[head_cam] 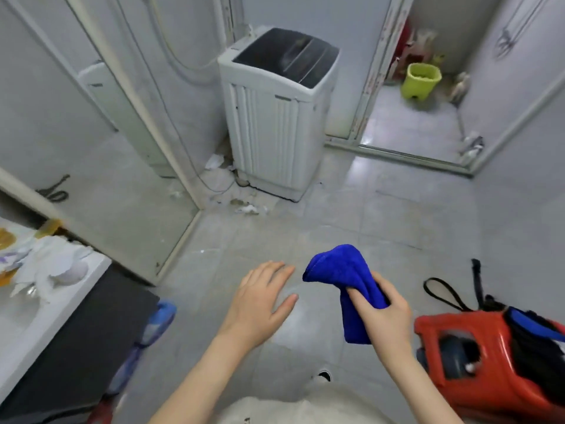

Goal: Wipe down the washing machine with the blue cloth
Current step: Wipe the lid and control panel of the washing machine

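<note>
Nearby, grips the bunched blue cloth (339, 270) in the right hand (388, 316), fingers curled round it, above the grey floor. Holds the left hand (260, 298) spread and relaxed just left of the cloth, with nothing in it. Faces the white washing machine (275, 127) far off in the corner, well apart from the cloth.

Honestly, couldn't read a thing in there. The washing machine (269, 123) had a little grey strip (282, 97) near its top front edge, maybe a badge, but it was way too blurry to make out. Same for the dark squiggle (56, 191) on the left wall, no letters I could tell.
</note>
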Tool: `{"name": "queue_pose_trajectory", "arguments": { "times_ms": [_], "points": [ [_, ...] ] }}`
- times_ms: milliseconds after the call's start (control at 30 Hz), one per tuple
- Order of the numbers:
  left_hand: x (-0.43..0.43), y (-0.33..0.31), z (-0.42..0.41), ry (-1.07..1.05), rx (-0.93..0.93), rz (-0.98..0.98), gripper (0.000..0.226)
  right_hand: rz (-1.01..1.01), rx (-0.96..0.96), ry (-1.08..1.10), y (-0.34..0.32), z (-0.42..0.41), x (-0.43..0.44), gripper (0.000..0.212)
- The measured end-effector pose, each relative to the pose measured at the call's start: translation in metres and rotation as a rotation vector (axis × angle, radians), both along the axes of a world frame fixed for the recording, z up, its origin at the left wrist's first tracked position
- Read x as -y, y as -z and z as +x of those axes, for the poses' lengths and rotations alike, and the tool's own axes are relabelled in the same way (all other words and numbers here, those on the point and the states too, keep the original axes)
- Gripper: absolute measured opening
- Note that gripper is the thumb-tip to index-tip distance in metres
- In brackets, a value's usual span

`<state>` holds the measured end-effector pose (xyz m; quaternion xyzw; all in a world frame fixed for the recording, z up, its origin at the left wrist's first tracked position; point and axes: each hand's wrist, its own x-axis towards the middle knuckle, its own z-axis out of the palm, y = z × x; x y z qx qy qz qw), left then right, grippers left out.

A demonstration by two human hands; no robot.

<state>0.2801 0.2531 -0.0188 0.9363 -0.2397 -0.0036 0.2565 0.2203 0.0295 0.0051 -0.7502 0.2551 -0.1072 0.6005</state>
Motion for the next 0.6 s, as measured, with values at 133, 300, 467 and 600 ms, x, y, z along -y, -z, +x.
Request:
{"name": "queue_pose_trajectory", "arguments": {
  "times_ms": [133,300,467,600],
  "points": [
    [0.098,-0.012,0.043,0.121,0.045,-0.027,0.051,0.012,-0.005,0.139,-0.008,0.017,0.087,0.018],
    [0.173,-0.032,0.116,0.208,0.1,-0.047,0.051,0.026,0.03,0.23,-0.017,0.072,0.155,0.021],
    [0.219,-0.012,0.202,0.205,0.114,-0.031,0.052,0.052,0.01,0.223,0.002,0.157,0.197,0.019],
    [0.243,0.014,0.281,0.184,0.068,-0.017,0.052,0.084,-0.016,0.221,0.018,0.247,0.226,0.018]
  ]
}}
